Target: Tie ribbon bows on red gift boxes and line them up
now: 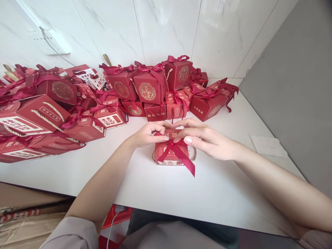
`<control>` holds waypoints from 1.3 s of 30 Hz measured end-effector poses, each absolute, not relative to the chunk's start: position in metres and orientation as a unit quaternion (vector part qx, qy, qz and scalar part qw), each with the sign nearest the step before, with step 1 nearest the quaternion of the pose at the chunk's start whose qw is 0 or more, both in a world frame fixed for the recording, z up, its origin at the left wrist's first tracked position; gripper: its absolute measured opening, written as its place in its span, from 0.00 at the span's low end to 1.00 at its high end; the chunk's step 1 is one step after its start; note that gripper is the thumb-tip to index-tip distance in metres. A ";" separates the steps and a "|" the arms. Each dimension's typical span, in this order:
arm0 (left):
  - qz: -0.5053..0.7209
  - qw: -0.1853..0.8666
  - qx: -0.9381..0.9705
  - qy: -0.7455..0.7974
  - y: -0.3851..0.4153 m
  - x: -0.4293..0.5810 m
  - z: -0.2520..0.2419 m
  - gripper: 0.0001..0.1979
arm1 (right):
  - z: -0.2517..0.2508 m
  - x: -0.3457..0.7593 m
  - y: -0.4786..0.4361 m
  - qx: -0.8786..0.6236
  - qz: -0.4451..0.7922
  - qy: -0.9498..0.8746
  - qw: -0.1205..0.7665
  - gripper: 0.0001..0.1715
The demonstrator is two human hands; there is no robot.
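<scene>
A red box (149, 88) reads "金榜题名"; a low box (110, 119) "囍".

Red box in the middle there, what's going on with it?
A person has both hands on a small red gift box on the white table. The left hand and right hand pinch the red ribbon on its top between their fingers. Behind, many similar ribboned boxes are piled against the tiled wall.

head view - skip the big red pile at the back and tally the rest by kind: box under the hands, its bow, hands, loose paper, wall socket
red box under the hands: 1
ribbon bow on it: 1
hands, left hand and right hand: 2
white paper sheet: 1
wall socket: 1
total: 6
</scene>
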State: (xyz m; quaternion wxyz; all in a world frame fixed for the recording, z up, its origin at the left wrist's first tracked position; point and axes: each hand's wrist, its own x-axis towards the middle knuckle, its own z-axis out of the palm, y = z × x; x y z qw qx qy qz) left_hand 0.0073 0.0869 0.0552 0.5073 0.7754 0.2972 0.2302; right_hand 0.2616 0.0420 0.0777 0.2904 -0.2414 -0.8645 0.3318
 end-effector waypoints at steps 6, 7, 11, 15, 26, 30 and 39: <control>0.239 0.505 0.780 0.282 0.085 0.010 0.058 0.18 | 0.073 0.258 0.040 -0.220 0.319 -0.883 0.262 0.19; 0.242 0.505 0.780 0.281 0.085 0.011 0.058 0.18 | 0.073 0.258 0.040 -0.216 0.315 -0.886 0.262 0.18; 0.240 0.505 0.778 0.287 0.083 0.012 0.059 0.19 | 0.071 0.256 0.041 -0.216 0.302 -0.893 0.253 0.18; 0.246 0.499 0.780 0.288 0.082 0.013 0.059 0.19 | 0.070 0.256 0.041 -0.215 0.299 -0.897 0.244 0.17; 0.279 0.510 0.756 0.302 0.077 0.016 0.063 0.18 | 0.082 0.268 0.048 -0.303 0.314 -0.853 0.285 0.10; 0.340 0.441 0.772 0.306 0.076 0.013 0.070 0.12 | 0.081 0.272 0.051 -0.305 0.329 -0.860 0.244 0.09; 0.157 0.232 0.869 0.408 0.033 0.010 0.118 0.16 | 0.076 0.267 0.050 -0.293 0.372 -0.852 0.224 0.13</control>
